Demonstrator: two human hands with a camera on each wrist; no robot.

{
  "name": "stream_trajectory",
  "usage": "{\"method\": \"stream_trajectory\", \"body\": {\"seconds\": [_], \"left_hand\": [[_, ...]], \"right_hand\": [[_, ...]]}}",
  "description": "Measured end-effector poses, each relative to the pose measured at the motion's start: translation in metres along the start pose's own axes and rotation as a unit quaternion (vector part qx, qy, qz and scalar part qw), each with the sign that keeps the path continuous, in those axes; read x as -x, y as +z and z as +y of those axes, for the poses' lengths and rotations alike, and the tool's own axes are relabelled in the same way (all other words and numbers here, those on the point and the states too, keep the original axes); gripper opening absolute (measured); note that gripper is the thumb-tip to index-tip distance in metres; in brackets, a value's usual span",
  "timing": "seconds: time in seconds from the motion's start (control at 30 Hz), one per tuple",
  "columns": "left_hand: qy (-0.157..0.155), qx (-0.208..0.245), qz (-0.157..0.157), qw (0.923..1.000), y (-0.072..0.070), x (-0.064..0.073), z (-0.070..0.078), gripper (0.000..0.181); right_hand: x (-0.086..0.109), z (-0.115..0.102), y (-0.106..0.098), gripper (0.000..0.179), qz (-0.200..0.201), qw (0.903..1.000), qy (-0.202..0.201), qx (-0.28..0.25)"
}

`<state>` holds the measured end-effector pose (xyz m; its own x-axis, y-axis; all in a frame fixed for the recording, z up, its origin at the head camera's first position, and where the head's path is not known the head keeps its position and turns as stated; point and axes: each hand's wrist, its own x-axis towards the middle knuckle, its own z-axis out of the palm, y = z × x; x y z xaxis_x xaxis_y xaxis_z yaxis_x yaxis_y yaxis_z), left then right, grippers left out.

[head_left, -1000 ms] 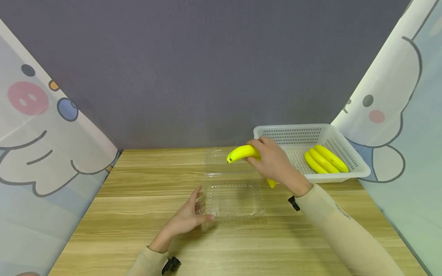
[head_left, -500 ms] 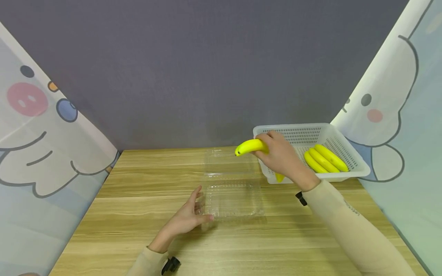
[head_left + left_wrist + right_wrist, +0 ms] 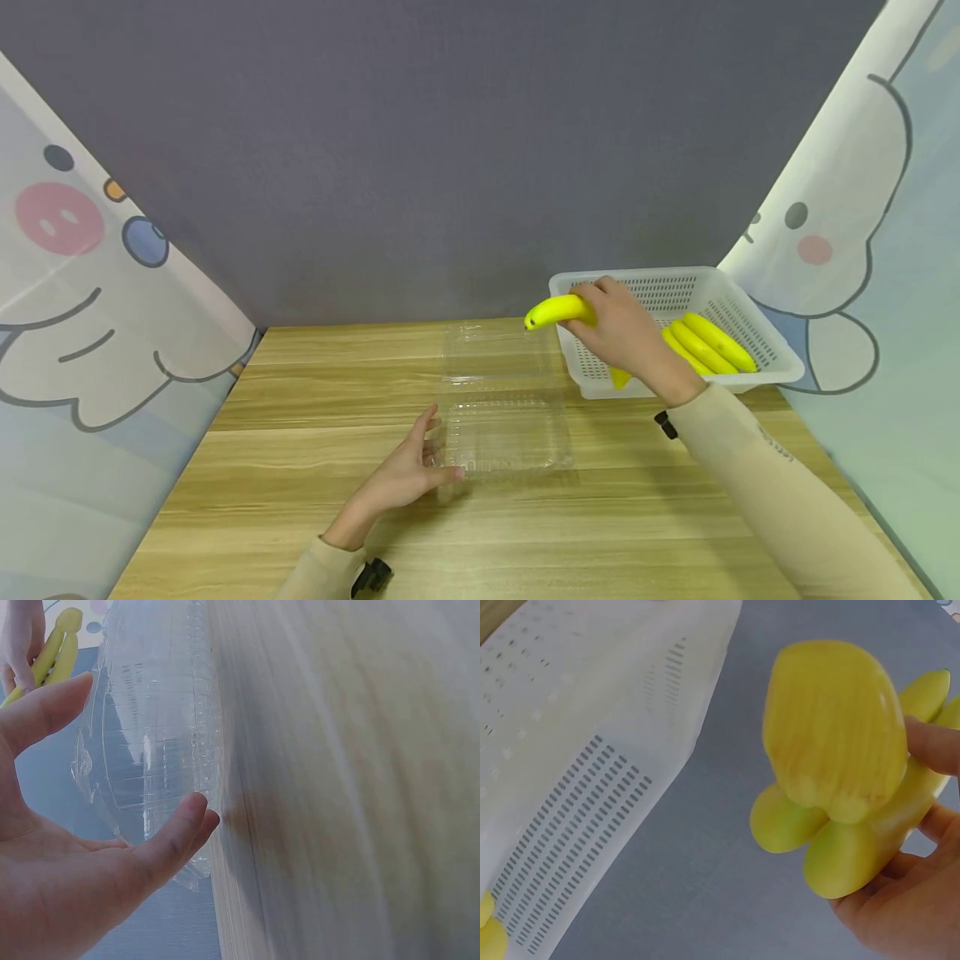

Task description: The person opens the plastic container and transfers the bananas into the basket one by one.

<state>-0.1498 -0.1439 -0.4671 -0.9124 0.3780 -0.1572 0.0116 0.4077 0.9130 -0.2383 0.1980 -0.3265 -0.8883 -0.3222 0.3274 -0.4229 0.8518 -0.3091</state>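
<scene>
My right hand (image 3: 618, 329) grips a yellow bunch of bananas (image 3: 558, 312) above the left part of a white perforated basket (image 3: 783, 367). One banana tip points left and the bunch's stem end shows below the hand. The right wrist view shows the broad stem end (image 3: 832, 727) with rounded bananas beneath it, my fingers curled around their side. My left hand (image 3: 405, 475) is spread at the left front corner of a clear plastic clamshell box (image 3: 510, 433), its fingers relaxed along the wall. The box's lid (image 3: 498, 350) lies folded back behind it.
Another bunch of bananas (image 3: 708, 346) lies in the right part of the basket. The wooden table (image 3: 315, 392) ends at a grey panel (image 3: 405, 167) behind. Cartoon-printed cloths (image 3: 90, 333) flank the table on both sides.
My right hand has carried the bunch of bananas to the right and farther back, from beside the clamshell box to over the basket. My left hand has stayed still.
</scene>
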Motion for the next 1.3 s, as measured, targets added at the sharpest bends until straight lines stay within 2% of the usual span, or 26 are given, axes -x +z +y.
{"method": "stream_trajectory", "body": {"seconds": [0.4, 0.7, 0.9, 1.3], "left_hand": [[0.0, -0.004, 0.003, 1.0, 0.0, 0.0, 0.0, 0.115], [0.004, -0.004, -0.005, 1.0, 0.0, -0.001, -0.001, 0.115], [0.004, -0.003, -0.009, 0.9999, 0.0, 0.0, 0.0, 0.114], [-0.002, -0.014, -0.008, 0.9999, 0.0, -0.001, -0.003, 0.115]], "right_hand": [[-0.004, 0.014, -0.005, 0.048, -0.008, 0.9993, 0.035, 0.014], [-0.006, 0.028, -0.004, 0.045, 0.007, 0.9993, 0.034, 0.01], [-0.005, 0.038, -0.006, 0.044, 0.007, 0.9988, 0.046, 0.012], [-0.006, 0.063, -0.006, 0.047, 0.033, 0.9971, 0.065, 0.02]]}}
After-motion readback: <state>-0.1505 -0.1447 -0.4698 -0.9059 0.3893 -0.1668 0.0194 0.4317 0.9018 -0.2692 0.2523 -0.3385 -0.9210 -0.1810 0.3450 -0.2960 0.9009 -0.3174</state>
